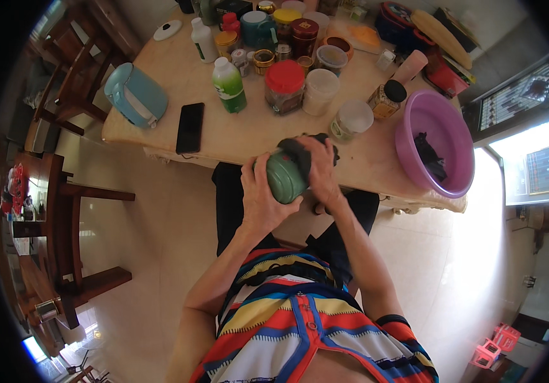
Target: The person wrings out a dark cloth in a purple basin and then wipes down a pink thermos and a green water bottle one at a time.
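Note:
Over the front edge of the table, my left hand (262,198) grips a green rounded container (284,179) by its side, with the thumb underneath. Its far side is partly covered by a dark grey cloth (296,152). My right hand (321,170) holds this cloth and presses it against the container. Just beyond my right hand stands a clear jar with a whitish lid (352,117). Farther back are a red-lidded clear jar (284,86) and a white-lidded jar (321,91).
A purple basin (468,143) with a dark cloth (430,155) inside stands at the right. Leftward are a black smartphone (190,128), a blue electric kettle (135,95) and a green-and-white bottle (229,86). Several jars and tins crowd the table's back. Wooden chairs (66,191) stand left.

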Action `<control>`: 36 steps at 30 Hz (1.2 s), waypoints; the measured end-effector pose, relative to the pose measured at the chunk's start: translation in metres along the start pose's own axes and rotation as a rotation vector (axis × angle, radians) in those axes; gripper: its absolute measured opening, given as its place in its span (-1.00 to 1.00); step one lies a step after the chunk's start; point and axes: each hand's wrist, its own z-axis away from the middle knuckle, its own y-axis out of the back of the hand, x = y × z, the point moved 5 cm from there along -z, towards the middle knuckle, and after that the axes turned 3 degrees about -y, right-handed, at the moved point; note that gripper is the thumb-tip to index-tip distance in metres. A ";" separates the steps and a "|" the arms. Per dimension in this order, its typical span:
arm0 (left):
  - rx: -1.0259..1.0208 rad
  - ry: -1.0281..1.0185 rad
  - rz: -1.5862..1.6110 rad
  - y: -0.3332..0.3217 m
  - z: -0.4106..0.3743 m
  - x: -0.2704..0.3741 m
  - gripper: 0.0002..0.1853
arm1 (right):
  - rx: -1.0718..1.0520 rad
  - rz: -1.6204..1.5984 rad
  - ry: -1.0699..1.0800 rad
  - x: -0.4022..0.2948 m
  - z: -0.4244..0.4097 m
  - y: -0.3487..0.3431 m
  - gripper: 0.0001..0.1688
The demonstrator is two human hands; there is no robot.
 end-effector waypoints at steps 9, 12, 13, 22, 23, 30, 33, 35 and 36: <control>-0.018 -0.001 -0.007 -0.006 0.013 0.003 0.10 | 0.119 -0.175 0.101 -0.033 0.013 0.008 -0.60; -0.071 -0.043 -0.087 -0.008 0.015 0.007 0.11 | -0.025 -0.165 0.036 -0.075 0.005 0.014 -0.63; -0.055 -0.038 -0.079 -0.006 0.014 0.007 0.11 | -0.039 -0.132 0.036 -0.067 0.004 0.012 -0.63; 0.064 0.042 0.028 -0.002 0.013 -0.008 0.11 | 0.115 -0.078 -0.133 0.017 0.015 0.001 -0.55; 0.066 0.050 0.041 -0.002 0.014 -0.010 0.12 | 0.073 0.009 -0.127 0.004 0.021 -0.004 -0.52; 0.014 -0.019 -0.016 -0.005 0.019 -0.002 0.13 | -0.064 -0.123 0.026 -0.053 0.013 0.003 -0.55; 0.070 0.021 0.004 -0.004 0.021 -0.007 0.13 | -0.021 -0.027 -0.095 0.006 0.007 -0.002 -0.59; 0.044 0.004 0.026 -0.005 0.020 -0.005 0.14 | 0.038 -0.026 -0.141 0.041 0.010 0.000 -0.56; 0.032 0.007 0.033 -0.006 0.018 -0.003 0.14 | 0.037 -0.042 -0.154 0.039 0.012 0.001 -0.55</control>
